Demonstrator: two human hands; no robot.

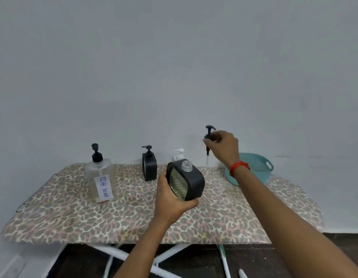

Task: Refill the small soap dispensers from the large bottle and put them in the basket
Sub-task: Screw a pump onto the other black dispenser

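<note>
My left hand (172, 199) grips a small black-framed glass dispenser (187, 180), tilted, its threaded neck open with no pump on it. Up and to the right, my right hand (224, 146) pinches the black pump head (209, 135), whose tube hangs down in the air above the table. A second small black dispenser (149, 165) stands upright at the back with its pump on. A small white pump bottle (178, 154) stands behind the held dispenser, partly hidden. The large clear bottle labelled DISH SOAP (100, 179) stands at the left. The teal basket (262, 167) sits at the back right, partly behind my right forearm.
Everything rests on an ironing board with a leopard-print cover (114, 221) set against a plain grey wall. Its white crossed legs (168, 255) and a dark floor show below the front edge.
</note>
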